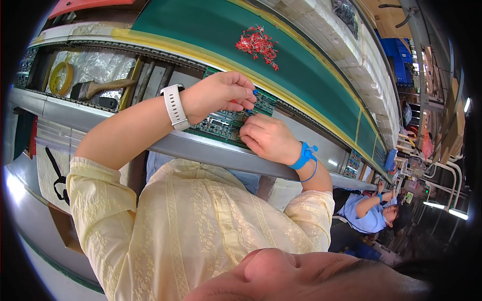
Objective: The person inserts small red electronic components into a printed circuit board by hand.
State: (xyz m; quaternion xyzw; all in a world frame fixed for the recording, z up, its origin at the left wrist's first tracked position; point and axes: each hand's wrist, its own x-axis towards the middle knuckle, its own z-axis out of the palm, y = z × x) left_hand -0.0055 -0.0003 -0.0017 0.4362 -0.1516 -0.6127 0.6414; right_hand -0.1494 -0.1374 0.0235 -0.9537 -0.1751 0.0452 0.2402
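Two hands at work over one green board [221, 122], which sits between the rails of a line, in front of the wearer. Left hand [217, 99]: one white watch [174, 107] at the wrist; fingers curled above the board, thumb drawn in close to them. One blue part [255, 92] shows at its fingertips, and a bit of red among the fingers; cannot tell whether its grip is clamped on either. Right hand [269, 136]: one blue strap [304, 156] at the wrist; fingers bent down at the board, a second blue part [249, 112] just beside them; state of this grip hidden, cannot tell. Beyond the rail, one heap of red parts [257, 46] on the green tabletop [311, 75], too many to count. To the left: one yellow tape roll [61, 78], one brush [103, 88]. Further right along the line, one more board [353, 163] and one co-worker [369, 210].
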